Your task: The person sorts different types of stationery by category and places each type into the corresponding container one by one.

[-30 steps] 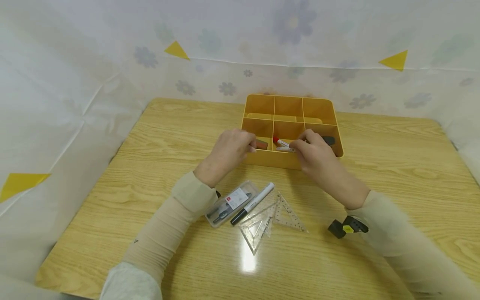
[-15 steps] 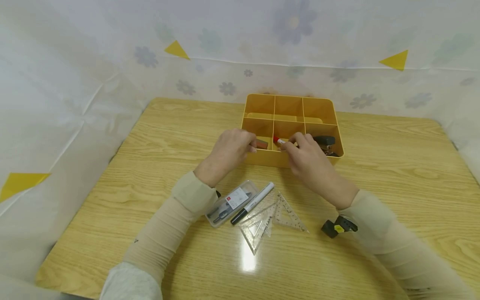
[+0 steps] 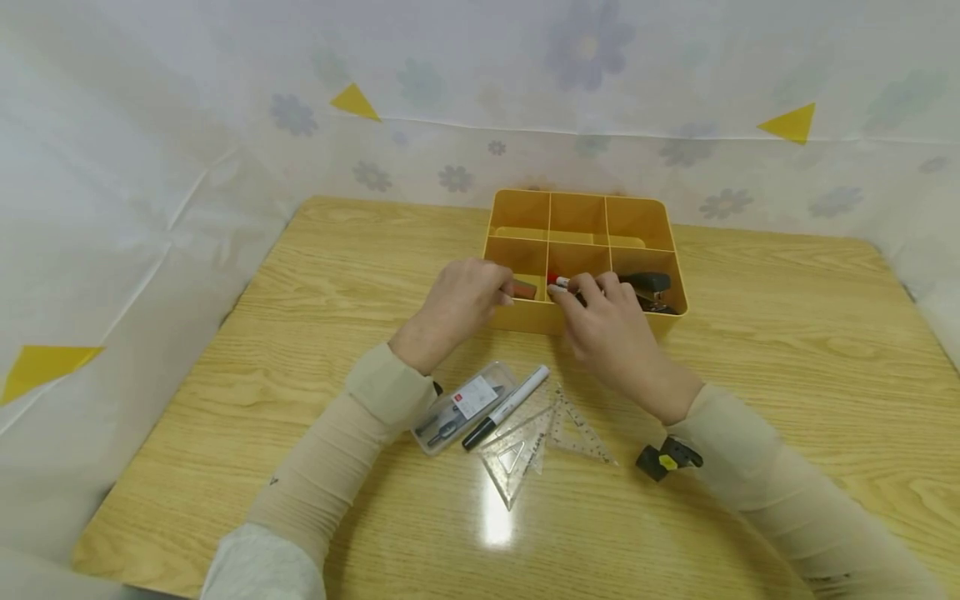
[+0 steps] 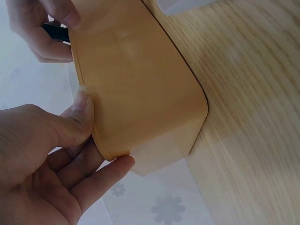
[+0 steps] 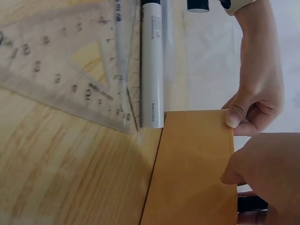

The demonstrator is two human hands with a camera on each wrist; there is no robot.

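Observation:
My left hand [image 3: 457,304] grips the front left corner of a yellow divided organizer box [image 3: 525,317], thumb on the outer wall and fingers at the rim. Over the front middle compartment, my right hand [image 3: 611,333] has its fingers down inside, pinching a marker whose black end [image 4: 56,32] shows between the fingers in the left wrist view; the rest is mostly hidden. Beside those fingertips lies a red-capped marker [image 3: 554,279]. A reddish-brown block [image 3: 523,289] sits in the front left compartment, and a black stapler [image 3: 649,282] in the front right one.
In front of the box, a clear compass case [image 3: 465,408] lies beside a white marker with a black cap [image 3: 510,404]. Two transparent set squares [image 3: 581,437] overlap to their right. A white flowered curtain [image 3: 465,100] hangs behind the wooden table [image 3: 360,275].
My right hand has shifted left along the box's front, from near the right divider to the middle compartment, uncovering the stapler. The left hand has stayed on the rim.

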